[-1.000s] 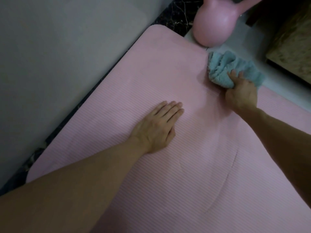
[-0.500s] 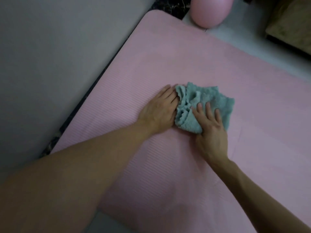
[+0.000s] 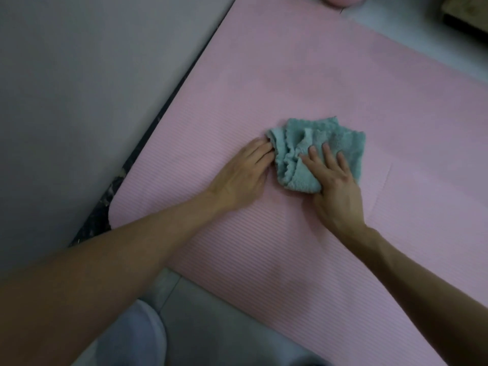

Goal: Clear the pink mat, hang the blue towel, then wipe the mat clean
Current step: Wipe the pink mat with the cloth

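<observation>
Nearest to me, a knee (image 3: 137, 336) in pale fabric is showing at the bottom edge, above the grey floor tiles (image 3: 216, 323). Two bare forearms are reaching forward from there onto the pink mat (image 3: 290, 75), whose near edge is lying across the tiles.

I am watching the left hand (image 3: 243, 175) lying palm down on the mat. Its fingers are straight and pressed together, and their tips are touching the left edge of the cloth (image 3: 303, 143). The right hand (image 3: 335, 186) is pressing down on the near right part of the cloth, fingers straight and spread across the pile. I cannot tell where its thumb is sitting.

The cloth, blue-green and fluffy, is lying bunched in loose folds near the middle of the mat. A faint crease (image 3: 388, 180) is running through the mat just right of the right hand.

Along the mat's left side a dark marbled strip (image 3: 116, 186) is showing between it and a plain grey surface (image 3: 79, 101). Farthest off, a rounded pink thing (image 3: 340, 0) is peeking in at the top edge, just past the mat's far edge. A brown wooden thing (image 3: 467, 14) is sitting in the top right corner, too blurred to name.
</observation>
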A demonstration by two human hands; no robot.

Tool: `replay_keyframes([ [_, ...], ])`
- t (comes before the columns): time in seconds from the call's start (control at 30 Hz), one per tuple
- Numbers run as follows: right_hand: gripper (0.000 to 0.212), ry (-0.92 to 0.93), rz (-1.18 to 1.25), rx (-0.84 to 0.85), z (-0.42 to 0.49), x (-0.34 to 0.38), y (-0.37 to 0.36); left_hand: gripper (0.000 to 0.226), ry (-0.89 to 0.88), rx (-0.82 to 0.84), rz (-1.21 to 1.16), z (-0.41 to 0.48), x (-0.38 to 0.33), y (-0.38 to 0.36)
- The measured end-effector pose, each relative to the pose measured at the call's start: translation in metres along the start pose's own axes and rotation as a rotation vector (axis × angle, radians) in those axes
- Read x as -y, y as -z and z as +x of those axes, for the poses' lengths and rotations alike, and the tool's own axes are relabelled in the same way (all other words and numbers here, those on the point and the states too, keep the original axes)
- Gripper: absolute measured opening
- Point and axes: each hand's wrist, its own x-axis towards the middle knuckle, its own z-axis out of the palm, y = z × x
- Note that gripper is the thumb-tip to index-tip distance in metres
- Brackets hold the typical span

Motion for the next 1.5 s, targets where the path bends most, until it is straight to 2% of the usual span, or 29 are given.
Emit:
replay_keyframes([
  [0.1,0.055,0.188,-0.019,0.041,-0.044,0.011,-0.015,0.044,-0.006,0.026,-0.100,0.003,0.007,0.001],
  [0.23,0.045,0.391,0.046,0.129,-0.101,0.035,-0.029,0.051,-0.010,0.129,-0.044,0.000,0.004,0.005],
  [0.37,0.050,0.591,0.054,0.275,-0.140,0.052,-0.039,0.057,0.056,0.163,-0.023,0.002,-0.008,0.013],
  [0.53,0.042,0.872,0.107,0.501,-0.162,0.050,-0.032,0.060,0.088,0.197,-0.043,0.001,-0.009,0.015],
  [0.63,0.044,0.941,0.196,0.632,-0.153,0.035,-0.019,0.059,0.075,0.198,-0.033,0.004,-0.007,0.018],
  [0.77,0.036,0.768,0.248,0.655,-0.121,0.025,0.008,0.057,0.067,0.162,-0.010,0.014,-0.010,0.013],
  [0.9,0.043,0.437,0.185,0.572,-0.087,-0.001,0.045,0.060,-0.063,0.168,0.014,0.037,-0.022,0.003],
  [1.0,0.046,0.115,0.188,0.299,-0.053,-0.030,0.081,0.059,-0.057,0.123,0.046,0.059,-0.030,-0.004],
  [1.13,0.013,-0.288,0.302,-0.042,0.002,-0.066,0.130,0.059,-0.010,0.134,0.042,0.091,-0.041,-0.018],
  [1.2,0.018,-0.443,0.336,-0.142,0.029,-0.082,0.145,0.060,-0.041,0.140,0.084,0.103,-0.045,-0.023],
  [1.27,0.023,-0.513,0.350,-0.250,0.055,-0.093,0.153,0.060,-0.050,0.144,0.114,0.111,-0.045,-0.028],
  [1.37,0.015,-0.512,0.262,-0.350,0.093,-0.099,0.160,0.059,-0.033,0.146,0.150,0.112,-0.036,-0.037],
  [1.5,0.037,-0.407,0.061,-0.499,0.144,-0.091,0.177,0.060,-0.040,0.127,0.223,0.110,-0.033,-0.043],
])
